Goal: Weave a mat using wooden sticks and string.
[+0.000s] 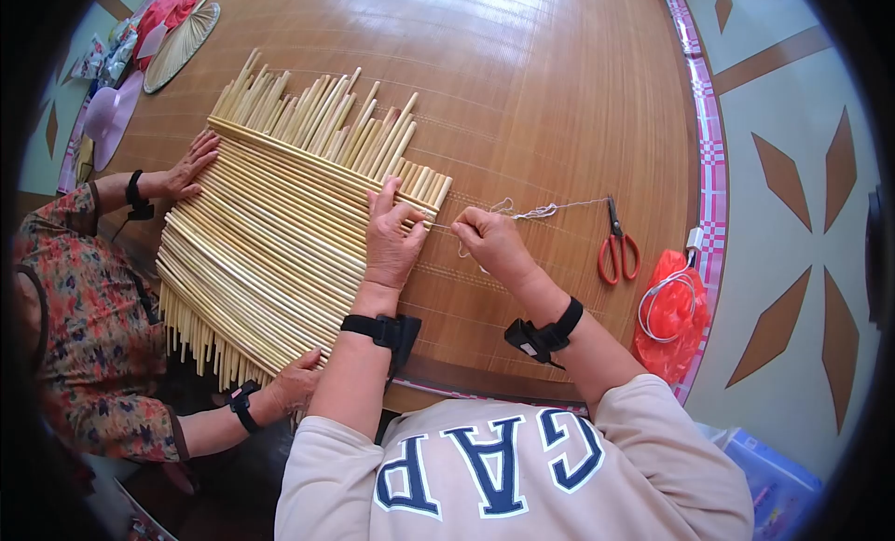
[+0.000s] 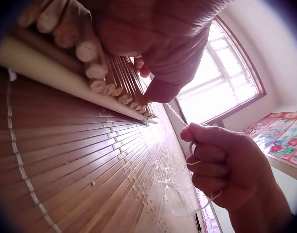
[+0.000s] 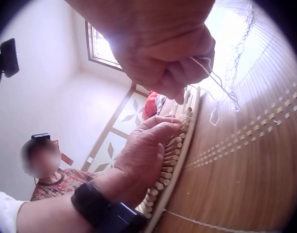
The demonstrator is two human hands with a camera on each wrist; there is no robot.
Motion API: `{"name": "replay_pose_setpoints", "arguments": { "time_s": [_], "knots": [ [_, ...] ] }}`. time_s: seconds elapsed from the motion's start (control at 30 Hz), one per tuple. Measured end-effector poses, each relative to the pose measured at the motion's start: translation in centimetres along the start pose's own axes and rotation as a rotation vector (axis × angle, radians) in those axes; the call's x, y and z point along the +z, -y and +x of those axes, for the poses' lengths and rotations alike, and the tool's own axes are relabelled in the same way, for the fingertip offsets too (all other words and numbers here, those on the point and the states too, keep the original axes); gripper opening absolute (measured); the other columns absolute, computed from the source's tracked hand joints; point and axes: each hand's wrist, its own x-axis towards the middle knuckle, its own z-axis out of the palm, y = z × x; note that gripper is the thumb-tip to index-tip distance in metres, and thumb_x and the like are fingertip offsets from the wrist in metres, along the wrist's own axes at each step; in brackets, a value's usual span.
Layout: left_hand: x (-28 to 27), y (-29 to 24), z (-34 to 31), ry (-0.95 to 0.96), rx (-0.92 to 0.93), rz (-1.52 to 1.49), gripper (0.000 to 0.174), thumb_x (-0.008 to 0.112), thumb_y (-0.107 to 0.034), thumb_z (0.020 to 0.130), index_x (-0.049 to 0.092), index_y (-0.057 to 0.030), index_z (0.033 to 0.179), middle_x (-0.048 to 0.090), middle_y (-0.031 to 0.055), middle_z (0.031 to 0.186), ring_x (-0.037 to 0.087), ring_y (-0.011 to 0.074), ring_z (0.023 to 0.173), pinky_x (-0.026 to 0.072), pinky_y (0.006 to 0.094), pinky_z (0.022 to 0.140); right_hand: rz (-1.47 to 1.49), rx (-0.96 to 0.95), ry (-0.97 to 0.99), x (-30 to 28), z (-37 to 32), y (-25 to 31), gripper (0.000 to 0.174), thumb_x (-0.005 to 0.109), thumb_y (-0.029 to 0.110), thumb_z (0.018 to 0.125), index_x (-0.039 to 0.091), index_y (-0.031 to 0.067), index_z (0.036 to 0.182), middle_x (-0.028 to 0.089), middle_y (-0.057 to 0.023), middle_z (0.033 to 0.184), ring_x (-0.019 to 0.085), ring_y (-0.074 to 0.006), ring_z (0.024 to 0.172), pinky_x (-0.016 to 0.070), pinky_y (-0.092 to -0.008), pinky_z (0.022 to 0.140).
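Note:
Thin pale sticks (image 1: 270,233) lie side by side as a mat, with a crosswise layer of sticks (image 1: 382,140) at its far edge. At the mat's right end my left hand (image 1: 392,238) pinches the white string by the stick ends, thumb and forefinger together. My right hand (image 1: 494,247), just to the right, grips the string (image 2: 176,115), which runs taut between both hands in the left wrist view. Its loose tail (image 1: 536,212) lies tangled on the table beyond my right hand. In the right wrist view, stick ends (image 3: 170,158) line up beside my left hand (image 3: 143,155).
Another person's hands (image 1: 191,168) rest on the mat's left and near edges. Red-handled scissors (image 1: 617,247) lie on the table (image 1: 559,103) to the right, near a red plastic bag (image 1: 671,308) with a white cable. A hand fan (image 1: 184,48) and hat (image 1: 112,121) are far left.

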Motion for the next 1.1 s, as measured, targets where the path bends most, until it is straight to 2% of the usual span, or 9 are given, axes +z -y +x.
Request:
{"name": "replay_pose_setpoints", "arguments": {
  "time_s": [0.07, 0.1, 0.17, 0.23, 0.47, 0.57, 0.63, 0.83, 1.1],
  "knots": [
    [0.0, -0.1, 0.0, -0.002, 0.002, 0.020, 0.007, 0.064, -0.002, 0.064, 0.060, -0.0047, 0.068, 0.046, 0.0185, 0.126, 0.043, 0.0321, 0.119, 0.0167, 0.0473, 0.109, -0.015, 0.045, 0.027, 0.3, 0.0, -0.9, 0.019, 0.061, 0.021, 0.079, 0.060, 0.0026, 0.073, 0.060, -0.0166, 0.064, 0.060, -0.0329, 0.062, 0.0473, -0.0389, 0.055],
    [0.0, -0.2, 0.0, -0.008, 0.004, 0.041, 0.007, 0.064, -0.001, 0.063, 0.060, -0.0046, 0.067, 0.046, 0.0187, 0.127, 0.045, 0.0305, 0.118, 0.0161, 0.0446, 0.109, -0.051, 0.036, -0.014, 0.7, 0.1, -1.3, 0.019, 0.061, 0.022, 0.078, 0.061, 0.0037, 0.073, 0.060, -0.0162, 0.064, 0.061, -0.0327, 0.062, 0.0478, -0.0394, 0.056],
    [0.2, -0.2, -0.1, -0.017, 0.005, 0.044, 0.007, 0.063, -0.001, 0.062, 0.059, -0.0043, 0.066, 0.047, 0.0186, 0.126, 0.046, 0.0302, 0.117, 0.0161, 0.0446, 0.109, -0.082, 0.027, -0.054, 1.5, 0.4, -1.7, 0.020, 0.062, 0.024, 0.077, 0.062, 0.0047, 0.072, 0.061, -0.0158, 0.065, 0.061, -0.0325, 0.063, 0.0484, -0.0399, 0.057],
    [0.2, -0.2, 0.0, -0.007, 0.018, 0.046, 0.007, 0.062, -0.003, 0.062, 0.057, -0.0040, 0.066, 0.045, 0.0199, 0.125, 0.042, 0.0347, 0.119, 0.0168, 0.0514, 0.108, -0.170, -0.030, -0.103, 2.1, 1.0, -2.0, 0.020, 0.063, 0.026, 0.076, 0.063, 0.0067, 0.072, 0.061, -0.0158, 0.066, 0.061, -0.0324, 0.063, 0.0487, -0.0413, 0.059],
    [0.3, -0.6, -0.1, -0.035, 0.029, 0.041, 0.008, 0.063, -0.002, 0.061, 0.056, -0.0034, 0.064, 0.045, 0.0204, 0.125, 0.043, 0.0345, 0.118, 0.0163, 0.0523, 0.108, -0.267, 0.021, -0.065, 2.2, 1.9, -1.0, 0.020, 0.065, 0.028, 0.073, 0.063, 0.0082, 0.070, 0.062, -0.0147, 0.067, 0.062, -0.0318, 0.064, 0.0492, -0.0410, 0.059],
    [0.5, -0.4, -0.3, -0.043, 0.028, 0.052, 0.008, 0.063, -0.002, 0.062, 0.056, -0.0031, 0.064, 0.045, 0.0205, 0.125, 0.043, 0.0345, 0.119, 0.0163, 0.0520, 0.108, -0.318, -0.084, -0.116, 2.7, 2.0, -1.6, 0.022, 0.066, 0.025, 0.073, 0.059, 0.0048, 0.067, 0.060, -0.0139, 0.064, 0.060, -0.0302, 0.062, 0.0482, -0.0390, 0.056],
    [0.5, -0.4, -0.3, -0.042, 0.026, 0.055, 0.007, 0.063, -0.002, 0.062, 0.056, -0.0030, 0.065, 0.045, 0.0205, 0.125, 0.042, 0.0345, 0.119, 0.0163, 0.0516, 0.108, -0.405, -0.233, -0.158, 2.9, 1.7, -2.1, 0.017, 0.062, 0.023, 0.075, 0.055, 0.0075, 0.072, 0.060, -0.0118, 0.067, 0.061, -0.0281, 0.064, 0.0483, -0.0381, 0.054],
    [0.6, -0.4, -0.4, -0.040, 0.055, 0.086, 0.008, 0.062, -0.001, 0.064, 0.055, -0.0032, 0.066, 0.047, 0.0184, 0.121, 0.041, 0.0357, 0.120, 0.0170, 0.0530, 0.107, -0.427, -0.451, -0.243, 2.1, 2.0, -3.0, 0.016, 0.062, 0.020, 0.075, 0.052, 0.0083, 0.071, 0.056, -0.0090, 0.064, 0.059, -0.0263, 0.060, 0.0470, -0.0364, 0.052],
    [0.6, -1.0, -0.2, -0.008, 0.092, 0.148, 0.009, 0.061, -0.001, 0.065, 0.052, -0.0028, 0.068, 0.047, 0.0178, 0.118, 0.039, 0.0373, 0.121, 0.0184, 0.0556, 0.105, -0.438, -0.420, -0.122, 0.9, 3.9, -2.9, 0.017, 0.062, 0.021, 0.075, 0.051, 0.0080, 0.070, 0.057, -0.0086, 0.066, 0.060, -0.0258, 0.063, 0.0480, -0.0350, 0.053]
  ]
}}
